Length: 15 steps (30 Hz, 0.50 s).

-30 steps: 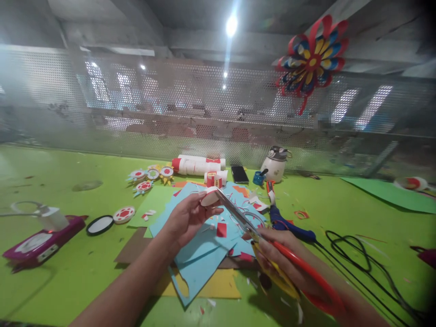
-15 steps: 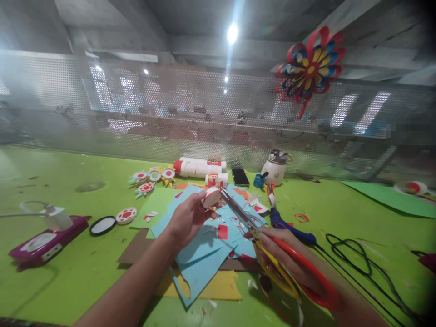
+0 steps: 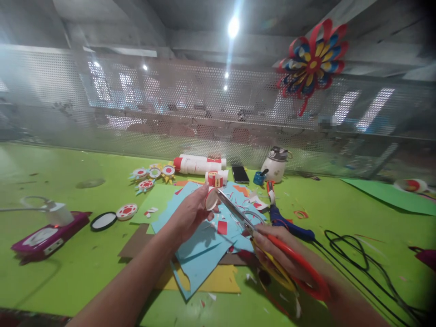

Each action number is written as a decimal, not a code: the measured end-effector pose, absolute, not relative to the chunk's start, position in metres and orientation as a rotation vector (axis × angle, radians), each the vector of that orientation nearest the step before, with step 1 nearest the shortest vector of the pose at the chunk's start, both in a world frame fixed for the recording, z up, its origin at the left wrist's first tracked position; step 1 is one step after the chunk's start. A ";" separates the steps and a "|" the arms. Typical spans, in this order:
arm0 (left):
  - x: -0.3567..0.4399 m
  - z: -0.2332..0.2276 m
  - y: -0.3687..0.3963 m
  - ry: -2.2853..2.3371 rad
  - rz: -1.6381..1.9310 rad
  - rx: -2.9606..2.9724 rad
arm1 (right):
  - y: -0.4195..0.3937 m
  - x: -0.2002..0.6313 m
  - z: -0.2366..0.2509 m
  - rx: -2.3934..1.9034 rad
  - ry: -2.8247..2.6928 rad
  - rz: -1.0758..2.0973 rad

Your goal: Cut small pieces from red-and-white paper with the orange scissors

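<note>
My left hand (image 3: 186,219) pinches a small round white piece with a reddish rim (image 3: 211,199), which looks like a shallow paper cap. My right hand (image 3: 272,240) is wrapped round the handles of a large pair of scissors (image 3: 237,212), one handle red and the other yellow. The blades are nearly together, and their tips meet or overlap the edge of the round piece; actual contact is hard to make out. Beneath both hands lie light blue paper sheets (image 3: 200,272) strewn with cut scraps, among them a red square (image 3: 222,227).
A blue glue gun (image 3: 289,228) and its black cable lie right. White-and-red paper tubes (image 3: 199,165), a phone (image 3: 240,174), a blue jar (image 3: 259,178) and a white bottle (image 3: 274,167) stand or lie behind. Left are decorated discs (image 3: 127,211), a black-rimmed disc (image 3: 103,221) and a purple power strip (image 3: 51,238).
The round piece has turned in my left fingers and appears narrower. My right hand has brought the scissors slightly left, and the blades look closer together.
</note>
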<state>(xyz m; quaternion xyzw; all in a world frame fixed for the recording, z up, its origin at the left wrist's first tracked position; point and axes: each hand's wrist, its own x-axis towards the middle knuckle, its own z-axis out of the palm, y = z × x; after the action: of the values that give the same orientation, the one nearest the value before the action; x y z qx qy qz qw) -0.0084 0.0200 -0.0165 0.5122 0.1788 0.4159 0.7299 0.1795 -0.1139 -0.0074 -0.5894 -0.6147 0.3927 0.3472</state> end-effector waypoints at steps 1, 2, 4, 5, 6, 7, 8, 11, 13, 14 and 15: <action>-0.008 -0.016 0.020 0.396 0.918 1.116 | -0.115 0.180 -0.008 -1.521 -1.597 1.030; -0.008 -0.016 0.020 0.401 0.925 1.104 | -0.116 0.181 -0.009 -1.499 -1.591 1.061; -0.009 -0.015 0.021 0.421 0.934 1.088 | -0.118 0.183 -0.010 -1.434 -1.547 1.163; -0.009 -0.015 0.021 0.434 0.931 1.087 | -0.119 0.183 -0.011 -1.406 -1.539 1.194; -0.009 -0.015 0.022 0.445 0.923 1.092 | -0.119 0.184 -0.011 -1.394 -1.552 1.192; -0.009 -0.015 0.022 0.454 0.913 1.099 | -0.119 0.184 -0.011 -1.401 -1.588 1.153; -0.009 -0.016 0.023 0.459 0.901 1.104 | -0.117 0.184 -0.010 -1.420 -1.653 1.092; -0.010 -0.019 0.025 0.482 0.874 1.084 | -0.111 0.183 -0.008 -1.448 -1.929 0.920; -0.009 -0.022 0.026 0.508 0.858 1.074 | -0.107 0.182 -0.006 -1.477 -2.055 0.839; -0.009 -0.023 0.027 0.524 0.849 1.073 | -0.106 0.182 -0.005 -1.514 -2.083 0.785; -0.009 -0.024 0.027 0.539 0.844 1.073 | -0.106 0.181 -0.005 -1.563 -2.102 0.727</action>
<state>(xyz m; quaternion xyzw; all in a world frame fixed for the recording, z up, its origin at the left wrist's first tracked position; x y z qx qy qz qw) -0.0093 0.0272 -0.0235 0.4896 0.2459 0.3849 0.7427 0.1812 -0.1058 -0.0049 -0.5622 -0.7560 0.2614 0.2098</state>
